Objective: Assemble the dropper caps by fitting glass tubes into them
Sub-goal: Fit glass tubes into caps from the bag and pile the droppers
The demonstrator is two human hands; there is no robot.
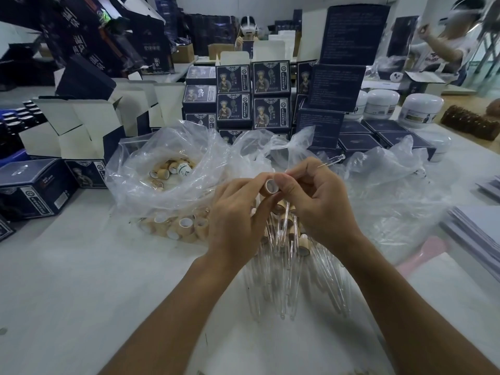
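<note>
At frame centre, the left hand pinches a dropper cap while the right hand grips a glass tube; insertion appears pending, needing alignment.

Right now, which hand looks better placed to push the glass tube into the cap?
The right hand, probably: it pinches the glass tube, pointing toward the cap, which the left hand holds.

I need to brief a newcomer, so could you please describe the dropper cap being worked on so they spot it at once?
Start at the crumpled clear plastic bag of tan caps in the table's middle, then look just right to the two raised hands. The dropper cap is pinched between left hand and right hand, the only cap held in the air, its white-lined opening facing the camera.
</note>
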